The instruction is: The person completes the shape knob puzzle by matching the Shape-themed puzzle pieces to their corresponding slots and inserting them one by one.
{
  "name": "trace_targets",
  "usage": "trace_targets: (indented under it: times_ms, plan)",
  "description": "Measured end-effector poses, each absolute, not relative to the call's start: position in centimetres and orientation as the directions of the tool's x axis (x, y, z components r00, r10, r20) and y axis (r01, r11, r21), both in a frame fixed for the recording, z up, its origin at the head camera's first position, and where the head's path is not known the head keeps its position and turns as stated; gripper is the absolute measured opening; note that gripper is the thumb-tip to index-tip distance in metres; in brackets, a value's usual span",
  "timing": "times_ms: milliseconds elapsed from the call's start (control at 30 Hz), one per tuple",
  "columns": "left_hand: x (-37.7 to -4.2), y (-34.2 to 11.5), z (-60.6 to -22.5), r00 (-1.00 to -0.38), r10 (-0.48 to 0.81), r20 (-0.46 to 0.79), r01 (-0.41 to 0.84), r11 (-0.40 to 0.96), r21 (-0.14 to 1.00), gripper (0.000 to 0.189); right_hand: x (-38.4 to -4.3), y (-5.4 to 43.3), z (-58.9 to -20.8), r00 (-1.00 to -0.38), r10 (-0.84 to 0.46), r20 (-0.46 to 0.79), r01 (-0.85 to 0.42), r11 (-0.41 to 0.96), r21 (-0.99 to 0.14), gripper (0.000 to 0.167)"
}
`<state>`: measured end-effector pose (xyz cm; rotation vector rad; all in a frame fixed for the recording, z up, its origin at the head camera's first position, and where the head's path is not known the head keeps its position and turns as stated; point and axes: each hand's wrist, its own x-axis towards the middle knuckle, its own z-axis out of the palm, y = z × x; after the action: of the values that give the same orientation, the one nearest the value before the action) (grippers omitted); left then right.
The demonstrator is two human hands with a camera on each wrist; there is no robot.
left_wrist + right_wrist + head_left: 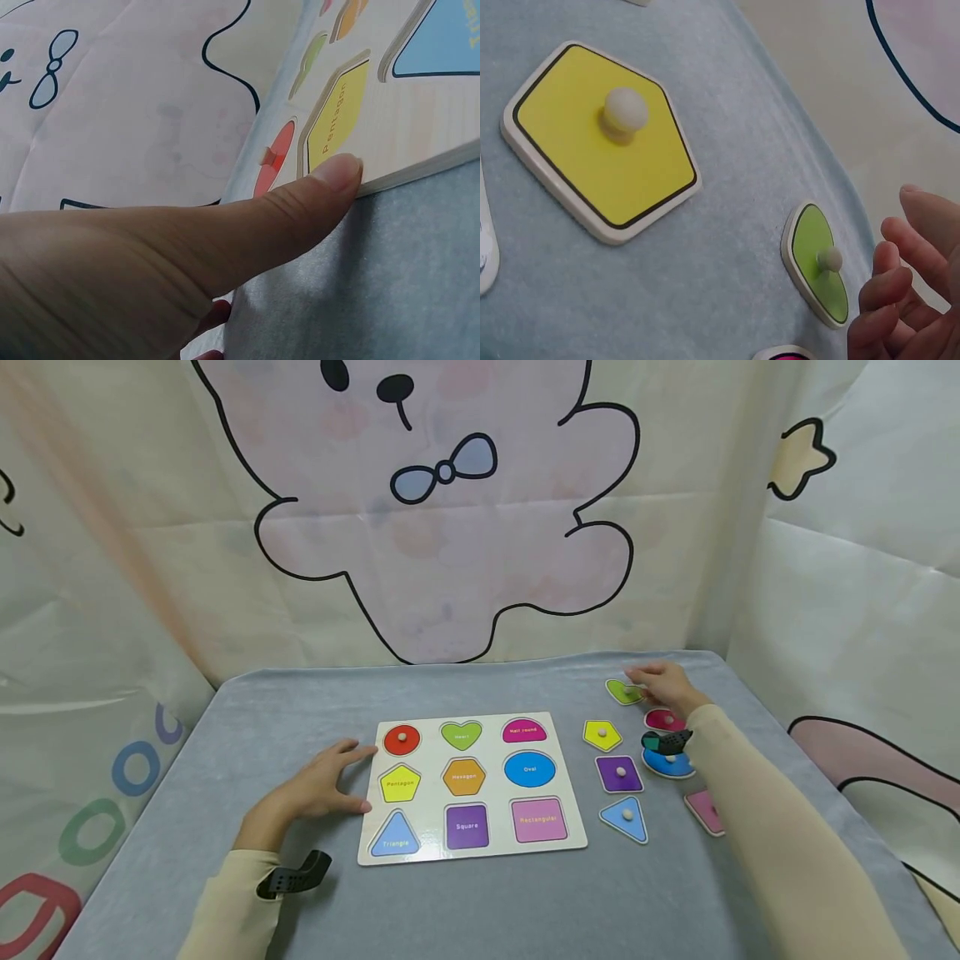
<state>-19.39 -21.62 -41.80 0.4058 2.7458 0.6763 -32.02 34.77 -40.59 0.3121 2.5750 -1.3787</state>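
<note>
A white shape-puzzle board point(497, 853) lies on the table, with labelled shapes printed in its recesses and a red knobbed circle piece point(402, 740) in the top left one. My left hand point(318, 785) rests at the board's left edge; in the left wrist view its thumb point(330, 180) touches the edge beside the yellow pentagon recess. At the back right, my right hand point(663, 683) reaches over a green heart piece point(621, 692). In the right wrist view its loosely bent fingers point(885, 289) are beside the heart's white knob, apart from it.
Right of the board lie more knobbed pieces: a yellow pentagon point(602, 736), a purple square point(609, 781), a blue triangle point(622, 820), a magenta half round point(662, 720), a blue oval point(667, 766) and a pink rectangle point(703, 814), partly under the right sleeve. A printed curtain point(450, 568) hangs behind.
</note>
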Motion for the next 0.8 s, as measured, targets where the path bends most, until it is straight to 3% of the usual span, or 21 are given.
trace_targets:
  times_ms: [367, 800]
  plan:
    - [-19.5, -21.7, -41.9, -0.922, 0.331, -0.2, 0.2, 0.851, 0.486, 0.094, -32.3, 35.3, -41.7, -0.93, 0.131, -0.344, 0.357, 0.547, -0.757, 0.051]
    - [-19.6, -21.8, -42.0, -0.923, 0.329, -0.2, 0.198, 0.852, 0.485, 0.095, -32.6, 35.0, -42.7, -0.949, 0.132, -0.287, 0.309, 0.577, -0.756, 0.044]
